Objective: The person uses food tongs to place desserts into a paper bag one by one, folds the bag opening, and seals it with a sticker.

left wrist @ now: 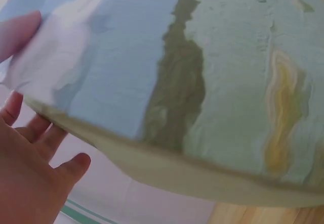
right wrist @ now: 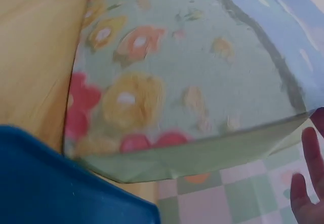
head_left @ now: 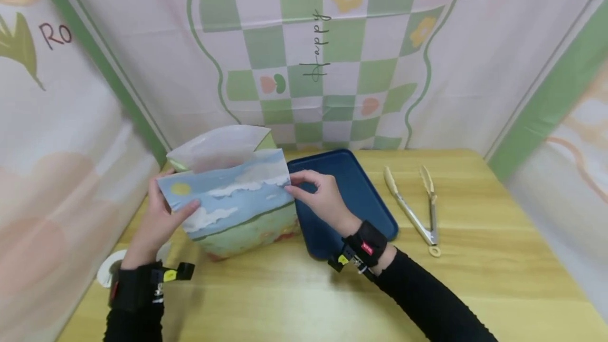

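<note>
A paper bag (head_left: 252, 215) painted with sky, clouds and a flowery meadow stands on the table with its mouth spread. My left hand (head_left: 154, 220) grips the left upper edge, thumb across the painted front and fingers behind. At the opposite upper corner, my right hand (head_left: 323, 199) pinches the edge between thumb and forefinger. The left wrist view has the bag's front (left wrist: 228, 82) close up, with the left hand (left wrist: 30, 158) at its edge. Flowers cover the lower part of the bag (right wrist: 182, 72) in the right wrist view, where fingers (right wrist: 310, 183) show at the far right.
A dark blue tray (head_left: 351, 199) lies right beside the bag on the wooden table (head_left: 285, 300). Farther right are metal tongs (head_left: 418, 220), spread apart, with beige tips. A white round object (head_left: 108, 268) sits partly behind my left wrist. Printed curtains (head_left: 328, 51) enclose the table.
</note>
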`<state>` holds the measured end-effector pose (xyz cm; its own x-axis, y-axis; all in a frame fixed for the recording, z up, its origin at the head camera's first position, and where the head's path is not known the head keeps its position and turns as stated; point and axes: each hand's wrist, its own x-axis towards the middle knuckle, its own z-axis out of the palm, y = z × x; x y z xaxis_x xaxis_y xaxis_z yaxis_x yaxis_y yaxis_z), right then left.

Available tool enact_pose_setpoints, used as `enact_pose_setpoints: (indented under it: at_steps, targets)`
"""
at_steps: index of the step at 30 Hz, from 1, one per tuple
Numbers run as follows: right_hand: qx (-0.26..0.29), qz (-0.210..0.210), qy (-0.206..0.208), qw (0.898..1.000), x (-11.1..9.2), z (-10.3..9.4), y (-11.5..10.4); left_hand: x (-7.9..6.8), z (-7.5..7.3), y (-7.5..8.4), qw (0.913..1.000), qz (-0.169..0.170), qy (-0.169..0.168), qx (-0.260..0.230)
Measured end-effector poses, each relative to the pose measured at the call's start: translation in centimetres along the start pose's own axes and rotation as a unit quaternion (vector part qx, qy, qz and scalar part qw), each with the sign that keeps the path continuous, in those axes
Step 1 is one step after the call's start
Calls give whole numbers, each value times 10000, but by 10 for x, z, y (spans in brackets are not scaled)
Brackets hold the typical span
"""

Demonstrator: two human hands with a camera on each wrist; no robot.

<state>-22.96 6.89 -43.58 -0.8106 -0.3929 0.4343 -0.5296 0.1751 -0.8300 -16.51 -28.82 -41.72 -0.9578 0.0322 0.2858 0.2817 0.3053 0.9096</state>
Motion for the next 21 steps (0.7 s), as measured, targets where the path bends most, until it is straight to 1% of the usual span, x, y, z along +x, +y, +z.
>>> enact_pose_setpoints:
  at_steps: [2,5,7,9,12,14,17,21]
  targets:
    - [-150,-214,47,9996,-2,0,-10,3,-3,-1,9998,-96,28,-150]
    - [-256,-336,33,9991,2,-4,-27,9,-4,-3,9994,-187,152,-267]
    - [-150,-237,-177,9995,9,-7,-36,13,-6,-3,9990,-255,155,-320]
    - [130,3,-549,9984,19,-11,-41,18,-8,-3,9984,-280,58,-489]
    - [551,505,-1177,9902,34,-14,-42,24,-11,-4,9966,-280,-260,-725]
    - [714,748,-1482,9835,42,-14,-41,27,-12,-6,9962,-248,-396,-730]
    - [667,891,-1659,9798,48,-11,-39,27,-12,-9,9968,-290,-463,-592]
    - [583,781,-1544,9832,51,-6,-37,26,-11,-12,9967,-359,-438,-586]
